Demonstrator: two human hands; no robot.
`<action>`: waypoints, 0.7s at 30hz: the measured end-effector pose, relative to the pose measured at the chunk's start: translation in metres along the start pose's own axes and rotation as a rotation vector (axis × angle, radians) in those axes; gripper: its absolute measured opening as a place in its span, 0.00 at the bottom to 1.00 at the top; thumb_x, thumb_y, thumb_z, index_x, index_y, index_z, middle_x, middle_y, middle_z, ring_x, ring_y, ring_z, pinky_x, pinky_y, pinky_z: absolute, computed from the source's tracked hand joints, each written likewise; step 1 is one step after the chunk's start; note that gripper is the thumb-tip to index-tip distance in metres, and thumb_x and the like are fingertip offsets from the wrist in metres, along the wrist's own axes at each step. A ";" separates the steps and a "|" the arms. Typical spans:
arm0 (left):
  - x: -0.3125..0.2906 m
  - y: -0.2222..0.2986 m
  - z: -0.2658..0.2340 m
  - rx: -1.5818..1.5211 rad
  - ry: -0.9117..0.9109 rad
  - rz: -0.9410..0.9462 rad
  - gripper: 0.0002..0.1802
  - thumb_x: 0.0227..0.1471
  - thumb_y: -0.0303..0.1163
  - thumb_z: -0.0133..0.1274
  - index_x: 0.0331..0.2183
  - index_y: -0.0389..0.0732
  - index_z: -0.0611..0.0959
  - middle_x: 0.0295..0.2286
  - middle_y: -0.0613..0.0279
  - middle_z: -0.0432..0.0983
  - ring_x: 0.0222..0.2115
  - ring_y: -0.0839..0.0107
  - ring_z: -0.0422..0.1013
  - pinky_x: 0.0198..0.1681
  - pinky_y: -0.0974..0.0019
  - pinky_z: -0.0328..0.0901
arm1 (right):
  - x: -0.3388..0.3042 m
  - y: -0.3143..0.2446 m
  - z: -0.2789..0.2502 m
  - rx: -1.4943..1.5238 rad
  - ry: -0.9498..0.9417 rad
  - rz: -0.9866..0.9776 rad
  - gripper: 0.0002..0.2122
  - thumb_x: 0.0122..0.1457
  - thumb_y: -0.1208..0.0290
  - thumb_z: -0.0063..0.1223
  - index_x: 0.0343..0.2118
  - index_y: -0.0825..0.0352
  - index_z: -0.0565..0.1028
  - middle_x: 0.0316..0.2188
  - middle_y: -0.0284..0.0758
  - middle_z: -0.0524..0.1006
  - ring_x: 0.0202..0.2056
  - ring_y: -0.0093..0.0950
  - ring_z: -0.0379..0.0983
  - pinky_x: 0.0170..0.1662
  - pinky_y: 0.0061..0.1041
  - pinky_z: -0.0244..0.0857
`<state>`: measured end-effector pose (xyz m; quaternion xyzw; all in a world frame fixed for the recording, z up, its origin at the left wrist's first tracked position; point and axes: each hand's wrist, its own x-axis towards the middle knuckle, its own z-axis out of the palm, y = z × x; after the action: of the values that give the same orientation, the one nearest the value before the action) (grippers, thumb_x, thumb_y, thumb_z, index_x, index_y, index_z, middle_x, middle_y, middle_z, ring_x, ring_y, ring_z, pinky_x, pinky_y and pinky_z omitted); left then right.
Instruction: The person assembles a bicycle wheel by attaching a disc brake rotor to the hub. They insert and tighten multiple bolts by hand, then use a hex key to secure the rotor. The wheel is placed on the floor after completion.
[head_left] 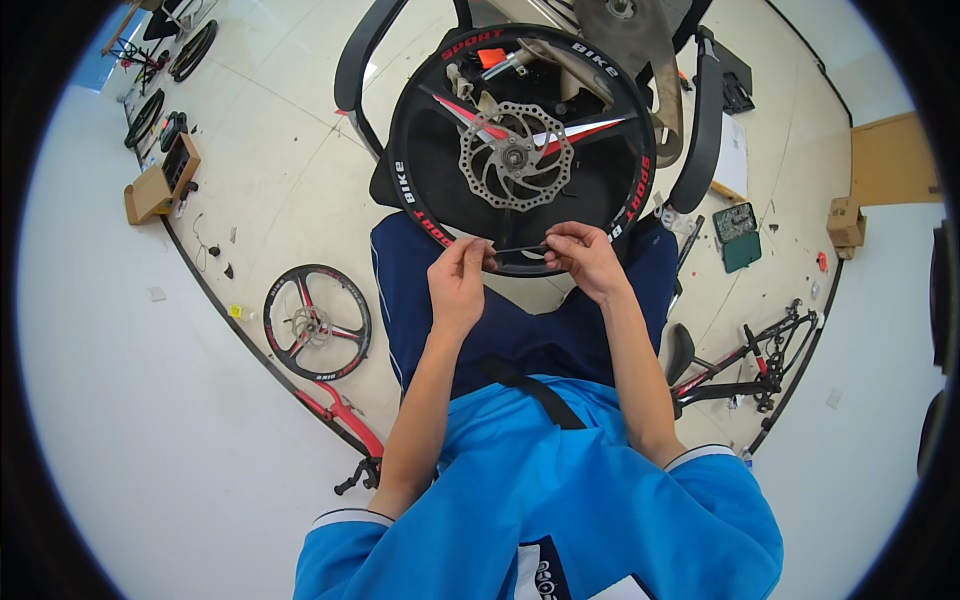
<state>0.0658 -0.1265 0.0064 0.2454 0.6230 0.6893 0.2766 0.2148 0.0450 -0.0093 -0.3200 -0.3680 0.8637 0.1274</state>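
Observation:
A thin dark rod (520,249), perhaps a hex key, stretches between my two hands. One end is pinched in the fingers of my left hand (458,287), the other in those of my right hand (590,264). Both hands are over the near rim of a black bicycle wheel (402,170) with red and white lettering and red-and-silver spokes. That wheel lies flat on the seat of a black armchair (708,135), in front of my knees. A silver brake disc (514,195) faces up around its hub.
Beyond the hub, a small orange-red piece (491,58) and metal parts show. Left on the floor are another wheel (364,330), a red frame (350,410) and an opened cardboard box (148,194). To the right are a green tool case (741,252) and a black bicycle frame (755,365).

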 end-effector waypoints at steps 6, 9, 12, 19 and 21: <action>0.004 0.004 0.004 0.002 0.043 0.024 0.13 0.66 0.30 0.50 0.34 0.29 0.81 0.28 0.61 0.78 0.28 0.76 0.74 0.35 0.72 0.69 | 0.006 -0.006 0.007 0.000 0.007 -0.050 0.11 0.60 0.75 0.62 0.43 0.74 0.78 0.34 0.37 0.80 0.32 0.25 0.78 0.38 0.23 0.76; 0.000 0.005 0.006 -0.024 0.023 0.010 0.11 0.65 0.28 0.52 0.34 0.29 0.82 0.29 0.61 0.78 0.29 0.76 0.75 0.35 0.73 0.69 | 0.004 -0.011 0.013 -0.022 0.028 -0.040 0.11 0.60 0.74 0.62 0.43 0.72 0.77 0.32 0.34 0.79 0.31 0.24 0.78 0.37 0.22 0.75; 0.005 -0.005 0.005 -0.079 0.109 -0.007 0.17 0.68 0.34 0.48 0.30 0.31 0.78 0.26 0.63 0.75 0.27 0.76 0.73 0.33 0.72 0.69 | 0.008 -0.033 0.000 -0.115 0.117 -0.178 0.08 0.64 0.74 0.54 0.41 0.72 0.76 0.31 0.33 0.77 0.29 0.23 0.77 0.30 0.22 0.71; 0.040 -0.039 0.031 -0.317 0.337 -0.357 0.28 0.69 0.52 0.41 0.28 0.37 0.72 0.21 0.63 0.69 0.22 0.72 0.72 0.27 0.68 0.71 | 0.077 -0.127 0.030 -0.802 0.186 -0.534 0.15 0.66 0.65 0.45 0.34 0.73 0.77 0.19 0.32 0.70 0.23 0.24 0.69 0.29 0.26 0.63; 0.061 -0.039 0.058 -0.208 0.350 -0.303 0.29 0.67 0.55 0.44 0.30 0.37 0.70 0.20 0.62 0.68 0.19 0.72 0.72 0.21 0.68 0.70 | 0.105 -0.139 0.047 -1.195 0.283 -0.794 0.21 0.59 0.53 0.59 0.38 0.73 0.80 0.30 0.43 0.78 0.35 0.36 0.76 0.41 0.34 0.69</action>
<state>0.0642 -0.0402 -0.0272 -0.0037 0.6170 0.7322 0.2884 0.1018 0.1638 0.0669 -0.2857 -0.8448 0.3546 0.2809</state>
